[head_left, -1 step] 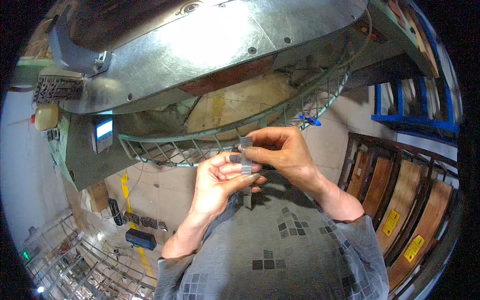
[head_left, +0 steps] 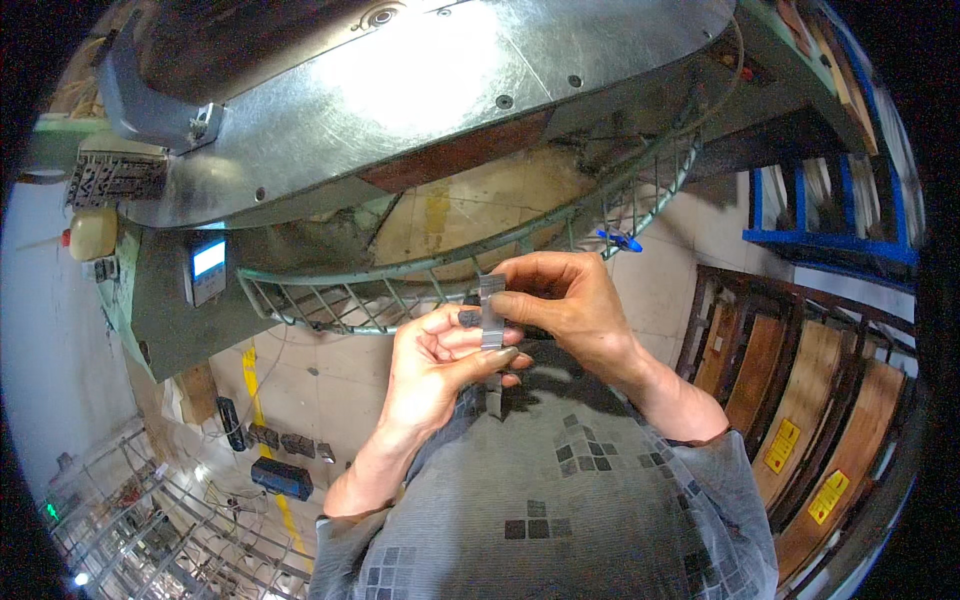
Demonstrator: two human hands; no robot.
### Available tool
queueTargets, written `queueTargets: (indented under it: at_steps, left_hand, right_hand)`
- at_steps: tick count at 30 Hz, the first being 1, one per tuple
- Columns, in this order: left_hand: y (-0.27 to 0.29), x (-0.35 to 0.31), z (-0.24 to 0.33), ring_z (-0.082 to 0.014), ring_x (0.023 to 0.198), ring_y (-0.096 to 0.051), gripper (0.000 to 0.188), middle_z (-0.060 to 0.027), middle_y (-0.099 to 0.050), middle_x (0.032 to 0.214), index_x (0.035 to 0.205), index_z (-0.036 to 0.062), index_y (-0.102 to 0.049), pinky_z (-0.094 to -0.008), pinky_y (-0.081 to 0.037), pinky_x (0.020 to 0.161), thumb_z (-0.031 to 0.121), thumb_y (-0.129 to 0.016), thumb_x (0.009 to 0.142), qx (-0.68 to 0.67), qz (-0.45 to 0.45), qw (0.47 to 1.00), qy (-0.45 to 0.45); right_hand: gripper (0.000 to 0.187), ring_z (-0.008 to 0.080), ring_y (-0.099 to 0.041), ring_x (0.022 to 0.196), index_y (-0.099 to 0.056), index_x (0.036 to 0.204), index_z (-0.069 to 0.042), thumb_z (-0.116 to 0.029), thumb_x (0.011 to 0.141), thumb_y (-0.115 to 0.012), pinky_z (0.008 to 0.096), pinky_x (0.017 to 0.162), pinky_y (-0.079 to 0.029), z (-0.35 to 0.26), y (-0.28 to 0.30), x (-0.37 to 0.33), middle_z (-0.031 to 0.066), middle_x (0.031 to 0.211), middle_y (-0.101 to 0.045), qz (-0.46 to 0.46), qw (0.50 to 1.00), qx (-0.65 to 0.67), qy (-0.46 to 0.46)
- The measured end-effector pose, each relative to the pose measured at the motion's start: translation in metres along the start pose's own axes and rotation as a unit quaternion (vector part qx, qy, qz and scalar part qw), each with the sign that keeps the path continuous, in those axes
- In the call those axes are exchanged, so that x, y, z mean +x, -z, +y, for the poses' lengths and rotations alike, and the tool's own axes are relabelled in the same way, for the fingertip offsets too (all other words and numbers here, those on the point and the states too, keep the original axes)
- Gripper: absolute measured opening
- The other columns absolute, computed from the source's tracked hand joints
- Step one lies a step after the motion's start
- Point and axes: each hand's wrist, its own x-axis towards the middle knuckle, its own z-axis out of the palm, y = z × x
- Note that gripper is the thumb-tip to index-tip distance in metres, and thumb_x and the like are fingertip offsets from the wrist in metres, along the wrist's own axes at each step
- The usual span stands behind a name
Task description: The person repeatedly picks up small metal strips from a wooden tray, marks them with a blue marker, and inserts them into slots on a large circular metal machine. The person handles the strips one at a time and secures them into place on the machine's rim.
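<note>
A narrow grey strip (head_left: 493,333), shiny and metal-looking, runs upright between my hands in front of my chest. My left hand (head_left: 428,372) is closed on its lower part, with the thumb pressed across it. My right hand (head_left: 562,302) pinches the upper part between thumb and fingers. The strip's lower end pokes out below my left thumb. A small dark grey piece (head_left: 469,317) shows by my left fingertips; whether it joins the strip, I cannot tell. My right fingertips are partly hidden behind the strip.
A shiny metal machine table (head_left: 300,140) spans the top, with a curved green rail (head_left: 400,272) below it. On the left is a small lit display (head_left: 208,258). Blue clips (head_left: 620,241) hang on the rail. Wooden boards (head_left: 800,400) stand in a dark rack at right, below blue shelving (head_left: 830,240).
</note>
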Motion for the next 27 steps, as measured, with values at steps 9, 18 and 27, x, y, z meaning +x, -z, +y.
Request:
queueTargets:
  at_steps: [9,18,27]
  left_hand:
    - [0.0048,0.0008,-0.0012,-0.0303,0.088,-0.075,0.037,-0.0195,-0.074,0.108,0.124,-0.0013,-0.061,-0.0374,-0.064,0.069,-0.008,-0.068,0.088,-0.029,-0.006,1.000,-0.006]
    - [0.0069,0.0018,-0.0001,-0.0302,0.086,-0.075,0.039,-0.0194,-0.074,0.108,0.124,-0.0003,-0.062,-0.0373,-0.064,0.067,-0.006,-0.070,0.087,-0.060,-0.009,0.998,0.005]
    - [0.0092,0.0019,0.0022,-0.0285,0.083,-0.075,0.040,-0.0184,-0.074,0.106,0.123,-0.0004,-0.062,-0.0361,-0.063,0.065,-0.005,-0.072,0.085,-0.085,-0.014,0.996,0.023]
  right_hand:
    - [0.018,0.0062,-0.064,0.073,-0.073,0.092,0.002,-0.010,0.082,-0.082,0.0225,0.064,-0.053,0.0003,0.0008,0.0024,0.0027,0.081,-0.073,0.046,0.998,-0.009,0.032]
    - [0.017,0.0055,-0.063,0.072,-0.073,0.088,0.001,-0.010,0.081,-0.083,0.0223,0.063,-0.052,0.0028,0.0009,0.0053,0.0016,0.078,-0.072,0.057,0.996,-0.025,0.060]
    - [0.016,0.0068,-0.064,0.079,-0.069,0.093,-0.001,-0.004,0.083,-0.081,0.0227,0.072,-0.054,-0.0051,0.0021,0.0040,0.0014,0.086,-0.071,0.026,0.999,0.000,0.026]
